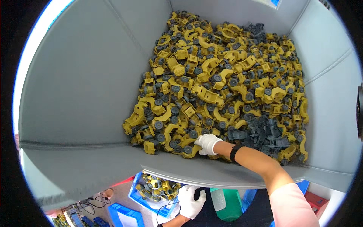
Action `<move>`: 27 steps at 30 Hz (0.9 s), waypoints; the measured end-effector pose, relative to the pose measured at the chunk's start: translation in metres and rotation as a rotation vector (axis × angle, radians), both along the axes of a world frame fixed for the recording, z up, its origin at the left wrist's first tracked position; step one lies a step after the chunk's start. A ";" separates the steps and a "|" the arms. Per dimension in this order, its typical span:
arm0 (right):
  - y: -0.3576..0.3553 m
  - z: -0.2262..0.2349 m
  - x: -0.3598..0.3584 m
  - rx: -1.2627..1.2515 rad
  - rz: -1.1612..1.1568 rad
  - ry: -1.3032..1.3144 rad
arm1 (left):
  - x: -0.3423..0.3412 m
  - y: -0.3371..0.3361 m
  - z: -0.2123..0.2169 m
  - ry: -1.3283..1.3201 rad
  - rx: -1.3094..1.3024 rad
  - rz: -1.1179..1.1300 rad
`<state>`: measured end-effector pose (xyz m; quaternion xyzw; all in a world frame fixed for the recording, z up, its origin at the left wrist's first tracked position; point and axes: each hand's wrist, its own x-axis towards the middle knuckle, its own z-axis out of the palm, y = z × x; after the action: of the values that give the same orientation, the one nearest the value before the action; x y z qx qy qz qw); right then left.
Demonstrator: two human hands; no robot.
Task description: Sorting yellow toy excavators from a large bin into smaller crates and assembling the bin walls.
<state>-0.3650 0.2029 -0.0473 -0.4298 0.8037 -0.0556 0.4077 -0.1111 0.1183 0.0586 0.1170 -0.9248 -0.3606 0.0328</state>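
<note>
Yellow toy trucks point(211, 87) heaped high in grey bin point(75, 94); few in blue tray point(149, 193). Right hand point(207, 143) curled among heap, grasp unclear; left hand point(191, 201) loosely open, empty.

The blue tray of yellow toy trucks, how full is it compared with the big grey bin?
Done: the blue tray holds a small heap. In hand: the right hand reaches into the toy trucks in the grey bin; the left hand rests by the tray. Left: most trucks remain binned.
</note>
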 end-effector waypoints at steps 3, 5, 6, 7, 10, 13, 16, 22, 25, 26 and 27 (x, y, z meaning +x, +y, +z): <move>-0.009 -0.017 0.011 0.013 0.008 0.047 | -0.005 -0.006 0.000 -0.064 0.040 0.010; -0.008 -0.015 0.006 -0.029 -0.069 -0.048 | -0.006 -0.007 0.001 -0.076 0.061 0.023; -0.001 -0.012 0.004 -0.069 -0.146 -0.134 | -0.005 -0.007 0.004 -0.076 0.066 0.030; 0.005 -0.001 0.004 -0.194 -0.278 -0.213 | -0.004 -0.008 0.005 -0.063 0.072 0.037; 0.024 0.056 -0.003 -0.286 -0.442 -0.338 | 0.004 -0.009 -0.004 -0.017 0.140 0.075; 0.048 0.108 -0.004 -0.363 -0.486 -0.304 | 0.010 -0.010 -0.005 -0.009 0.233 0.084; 0.078 0.174 0.008 -0.573 -0.256 -0.040 | 0.015 -0.009 0.012 -0.214 0.659 0.299; 0.091 0.286 0.118 -0.663 0.076 0.345 | 0.006 -0.014 0.074 -0.595 1.597 0.028; 0.094 0.270 0.171 -0.715 0.118 0.341 | 0.007 0.011 0.111 -0.640 1.566 0.097; 0.095 0.267 0.183 -0.712 0.131 0.369 | 0.021 0.008 0.102 -0.649 1.558 0.085; 0.098 0.267 0.189 -0.690 0.149 0.290 | 0.024 0.005 0.102 -0.592 1.378 -0.097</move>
<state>-0.1761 0.3012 0.2194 -0.6023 0.7537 -0.2316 0.1241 -0.0869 0.1234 0.1609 0.1621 -0.4641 -0.8123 -0.3138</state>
